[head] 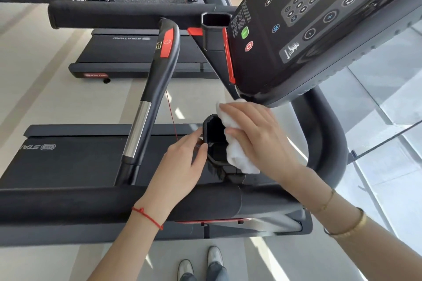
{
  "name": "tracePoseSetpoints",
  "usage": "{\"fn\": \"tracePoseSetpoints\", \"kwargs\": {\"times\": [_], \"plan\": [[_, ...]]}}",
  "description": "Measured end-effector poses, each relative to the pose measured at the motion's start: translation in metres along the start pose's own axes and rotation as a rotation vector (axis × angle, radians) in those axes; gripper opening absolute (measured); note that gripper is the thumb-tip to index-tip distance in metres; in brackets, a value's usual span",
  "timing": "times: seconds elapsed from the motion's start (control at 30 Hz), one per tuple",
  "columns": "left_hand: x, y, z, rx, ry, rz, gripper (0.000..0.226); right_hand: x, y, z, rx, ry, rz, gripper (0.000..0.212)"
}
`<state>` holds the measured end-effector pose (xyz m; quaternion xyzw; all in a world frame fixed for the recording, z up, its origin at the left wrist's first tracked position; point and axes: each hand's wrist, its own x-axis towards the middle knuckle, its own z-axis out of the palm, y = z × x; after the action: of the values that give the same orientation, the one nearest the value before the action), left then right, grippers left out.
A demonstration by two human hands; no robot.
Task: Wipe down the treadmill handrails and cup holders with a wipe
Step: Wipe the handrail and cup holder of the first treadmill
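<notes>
From the head camera, the near cup holder (214, 141) sits just below the console (319, 29), between the padded side handrail (91, 203) in front of the person and the curved handlebar (157, 89). The right hand (255, 134) clamps the white wipe (237, 155), fingers curled over the bunched cloth, and presses it against the holder's right rim. Bunching gives a thick pad that can likely reach down the inner wall. The left hand (182, 166) holds the holder's left edge, thumb and fingertips pinching the rim, apparently to brace it against the wiping pressure. The wipe hangs partly inside the holder and partly over its outer side. A second cup holder (215, 29) stands farther off, beside the console's other edge, with nothing touching it, so it probably awaits its turn.
</notes>
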<state>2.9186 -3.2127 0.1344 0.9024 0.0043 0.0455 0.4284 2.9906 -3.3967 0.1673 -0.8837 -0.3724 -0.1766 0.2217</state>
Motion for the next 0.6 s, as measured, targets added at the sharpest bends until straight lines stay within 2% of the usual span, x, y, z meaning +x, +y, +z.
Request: {"fn": "tracePoseSetpoints", "kwargs": {"times": [0.17, 0.33, 0.47, 0.6], "plan": [[0.000, 0.001, 0.000, 0.025, -0.008, -0.018, 0.045, 0.037, 0.012, 0.031, -0.158, -0.378, -0.050, 0.050], [0.000, 0.001, 0.000, 0.026, -0.003, -0.022, 0.047, 0.028, 0.033, 0.018, -0.127, -0.384, -0.016, 0.044], [0.000, 0.001, 0.001, 0.043, 0.000, -0.029, 0.049, 0.030, 0.031, 0.021, -0.264, -0.388, -0.018, 0.041], [0.002, 0.001, 0.002, 0.052, 0.002, -0.024, 0.048, 0.048, 0.017, 0.034, -0.231, -0.425, -0.122, 0.043]]}}
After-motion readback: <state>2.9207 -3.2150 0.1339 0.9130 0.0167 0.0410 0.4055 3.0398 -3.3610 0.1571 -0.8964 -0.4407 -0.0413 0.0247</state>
